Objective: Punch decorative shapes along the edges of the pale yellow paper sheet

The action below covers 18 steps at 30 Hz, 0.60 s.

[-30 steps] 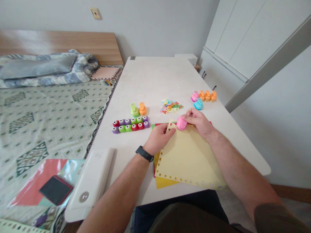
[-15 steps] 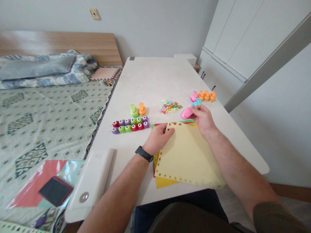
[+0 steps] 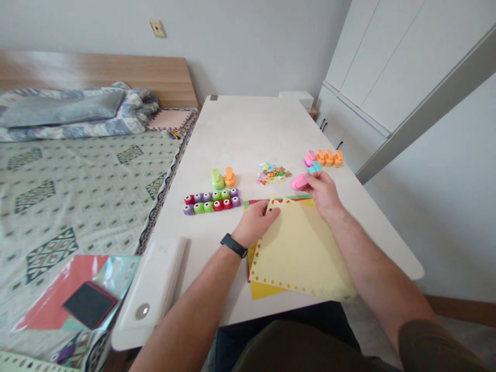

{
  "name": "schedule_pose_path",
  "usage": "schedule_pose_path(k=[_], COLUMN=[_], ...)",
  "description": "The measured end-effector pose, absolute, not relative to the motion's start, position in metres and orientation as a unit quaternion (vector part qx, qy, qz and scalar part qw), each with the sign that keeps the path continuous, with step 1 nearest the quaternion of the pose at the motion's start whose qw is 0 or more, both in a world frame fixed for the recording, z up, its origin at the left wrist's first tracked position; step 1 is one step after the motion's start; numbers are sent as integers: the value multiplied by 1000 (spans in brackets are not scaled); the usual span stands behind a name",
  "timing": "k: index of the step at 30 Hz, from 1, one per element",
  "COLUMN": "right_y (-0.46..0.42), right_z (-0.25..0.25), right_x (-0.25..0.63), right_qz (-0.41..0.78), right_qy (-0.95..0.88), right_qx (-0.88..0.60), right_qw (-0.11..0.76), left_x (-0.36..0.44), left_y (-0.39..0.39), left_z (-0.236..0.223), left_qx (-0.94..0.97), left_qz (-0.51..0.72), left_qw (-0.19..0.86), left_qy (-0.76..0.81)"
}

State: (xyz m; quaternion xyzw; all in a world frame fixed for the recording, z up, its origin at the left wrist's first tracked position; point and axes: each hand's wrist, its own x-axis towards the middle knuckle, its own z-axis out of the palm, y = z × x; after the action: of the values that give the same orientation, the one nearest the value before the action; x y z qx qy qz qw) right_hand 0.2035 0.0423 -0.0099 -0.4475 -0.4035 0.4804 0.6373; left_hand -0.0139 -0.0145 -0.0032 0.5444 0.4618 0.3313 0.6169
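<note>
left hand (image 3: 256,222) pinches the pale yellow sheet (image 3: 302,243) near its far-left corner, edge-punching judged between cuts, the next calling for squared alignment, while the pink punch (image 3: 298,182), just beyond the sheet, is grasped by the right hand (image 3: 324,192), underside hidden, the right forearm (image 3: 374,258) masking the sheet's right edge.

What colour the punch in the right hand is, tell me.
The punch is pink, best seen in the head view.
</note>
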Motion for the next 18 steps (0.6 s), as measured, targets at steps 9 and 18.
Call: schedule_pose_path(k=[9, 18], right_y=[42, 46], right_z=[-14, -25], right_x=[202, 200], right_qz=[492, 502], right_qy=[-411, -413], right_qx=[-436, -439], right_qw=[631, 620], left_x=[-15, -18], left_y=[-13, -11], left_z=[-8, -14], left_qx=[558, 584], left_qz=[328, 327], left_qw=[607, 586], left_qy=[461, 457])
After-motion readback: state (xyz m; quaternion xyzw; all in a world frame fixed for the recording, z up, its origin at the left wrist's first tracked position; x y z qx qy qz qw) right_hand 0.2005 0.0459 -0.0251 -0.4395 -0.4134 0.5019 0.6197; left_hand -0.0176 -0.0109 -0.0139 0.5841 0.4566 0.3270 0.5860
